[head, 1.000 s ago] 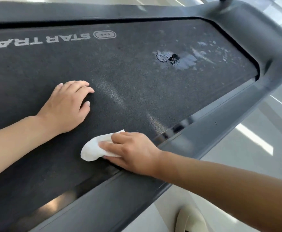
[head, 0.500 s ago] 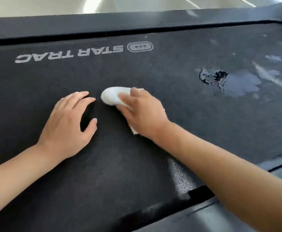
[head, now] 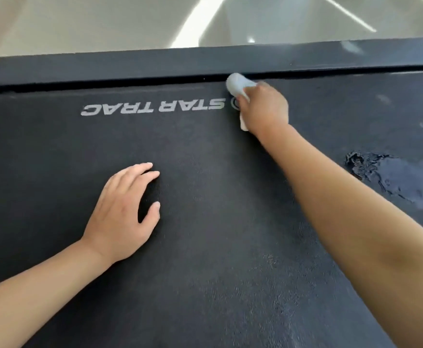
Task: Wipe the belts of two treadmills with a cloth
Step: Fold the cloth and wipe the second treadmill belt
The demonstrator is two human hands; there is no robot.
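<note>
**Belt wipe under way at far edge of first treadmill**

At the far edge of the black textured treadmill belt [head: 205, 222], the right hand [head: 264, 106] presses a small white crumpled cloth [head: 238, 84] against the surface, just where the belt meets the dark gap under the black far side rail [head: 130, 69]. The grip is curled closed over the cloth; one wad shows beyond the fingertips and a corner pokes out below the palm. The hand partly covers the oval emblem beside the white "STAR TRAC" lettering [head: 152, 109].

The left hand [head: 122, 217] rests on the belt near its middle, well apart from the cloth, fingers loosely spread and holding nothing. It appears to serve as a brace.

A wet, glossy patch with peeling residue [head: 391, 177] lies on the belt to the right, untouched by either hand.

Assessment: the cloth looks soft, light and limp, and will bunch or slip from under the palm unless held gathered, as it is now. Holding it by the wadded middle, with flat pressure, suits the rough belt, which is likely to drag on it. The patch probably needs firmer passes. Only one treadmill is in view; I judge the task well short of complete.
</note>
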